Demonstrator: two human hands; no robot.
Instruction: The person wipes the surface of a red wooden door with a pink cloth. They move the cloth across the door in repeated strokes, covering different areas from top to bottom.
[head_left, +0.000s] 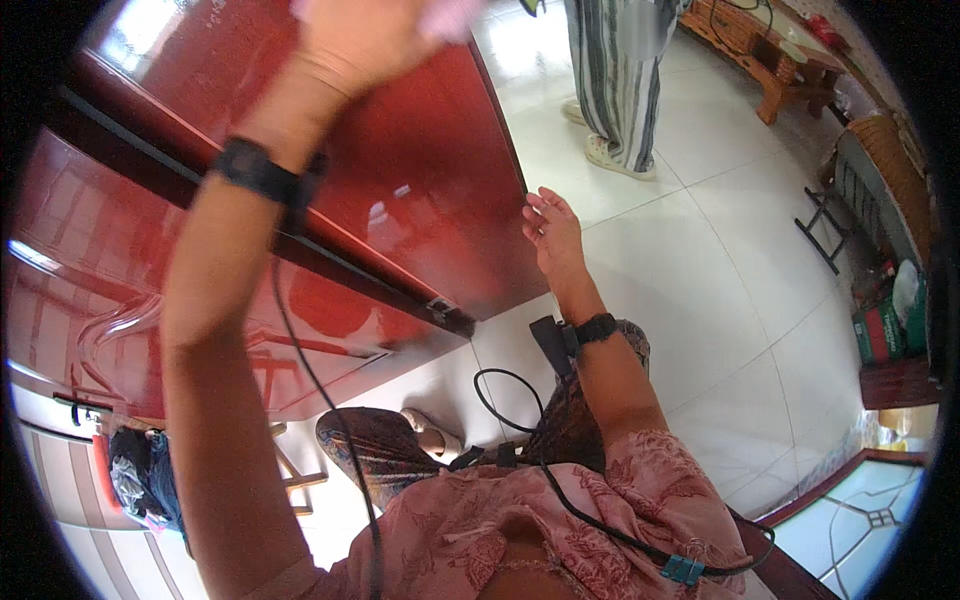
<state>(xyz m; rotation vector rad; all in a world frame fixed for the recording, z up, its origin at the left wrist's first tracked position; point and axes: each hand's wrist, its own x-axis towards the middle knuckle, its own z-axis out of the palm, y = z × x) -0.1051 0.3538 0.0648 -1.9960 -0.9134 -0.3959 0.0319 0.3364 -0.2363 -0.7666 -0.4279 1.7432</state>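
Observation:
My left hand (367, 37) is stretched out over a glossy red wooden door panel (420, 172), blurred. Pink cloth (454, 19) shows on both sides of that hand, pressed against or just above the panel; I cannot tell which. My right hand (556, 232) is beside the panel's far edge, fingers loosely curled and slightly apart, with nothing seen in it. Whether its fingertips touch that edge is unclear. A dark door edge with a metal latch plate (441, 305) runs under my left forearm. Black straps circle both wrists.
Another person in striped trousers (615, 75) stands on the pale tiled floor (675, 255). A carved wooden table (795, 60) is at upper right, a dark folding frame (821, 229) below it. Black cable (517, 375) loops by my knees. Clothes (146, 472) hang at lower left near a wooden stool (296, 476).

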